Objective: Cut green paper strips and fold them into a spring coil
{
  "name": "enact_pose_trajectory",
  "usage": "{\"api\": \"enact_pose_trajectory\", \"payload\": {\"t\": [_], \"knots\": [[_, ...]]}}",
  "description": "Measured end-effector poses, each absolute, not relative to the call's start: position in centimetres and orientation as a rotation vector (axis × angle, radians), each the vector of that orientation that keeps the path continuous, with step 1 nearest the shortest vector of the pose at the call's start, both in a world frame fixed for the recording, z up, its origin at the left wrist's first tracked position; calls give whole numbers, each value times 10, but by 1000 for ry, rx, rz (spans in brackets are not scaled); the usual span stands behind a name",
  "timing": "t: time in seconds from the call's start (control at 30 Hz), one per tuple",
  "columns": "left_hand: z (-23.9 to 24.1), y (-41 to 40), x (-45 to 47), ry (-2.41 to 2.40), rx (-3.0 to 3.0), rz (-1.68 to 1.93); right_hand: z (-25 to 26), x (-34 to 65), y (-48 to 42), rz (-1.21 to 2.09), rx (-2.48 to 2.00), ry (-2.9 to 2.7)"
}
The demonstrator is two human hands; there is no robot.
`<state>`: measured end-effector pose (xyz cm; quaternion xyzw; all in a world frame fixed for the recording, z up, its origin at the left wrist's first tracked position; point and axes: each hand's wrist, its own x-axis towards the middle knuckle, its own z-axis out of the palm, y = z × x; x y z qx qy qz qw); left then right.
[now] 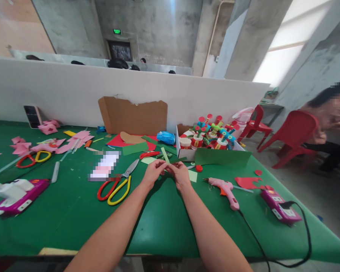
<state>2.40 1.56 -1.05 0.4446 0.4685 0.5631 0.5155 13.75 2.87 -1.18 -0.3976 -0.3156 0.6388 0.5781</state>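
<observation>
My left hand and my right hand meet over the middle of the green table. Between their fingertips they pinch a light green paper strip, whose upper end sticks up above my fingers. A darker green strip shows just behind my right hand. Under and beside my hands lie pale green paper pieces. Scissors with one red and one yellow handle rest left of my left hand. Right of my right hand, a pink glue gun lies on its side.
A white box holds several colourful paper figures. Purple power strips sit at both sides, with a black cord trailing at the right. Pink paper pieces and a second pair of scissors lie left. A white partition stands behind; a person sits right.
</observation>
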Motion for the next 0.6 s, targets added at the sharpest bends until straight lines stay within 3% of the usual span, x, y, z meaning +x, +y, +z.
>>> {"api": "enact_pose_trajectory", "payload": {"t": [0.6], "knots": [[-13,18,22,1321,1084,1433,-13,142,29,1437,-1063,-968]]}}
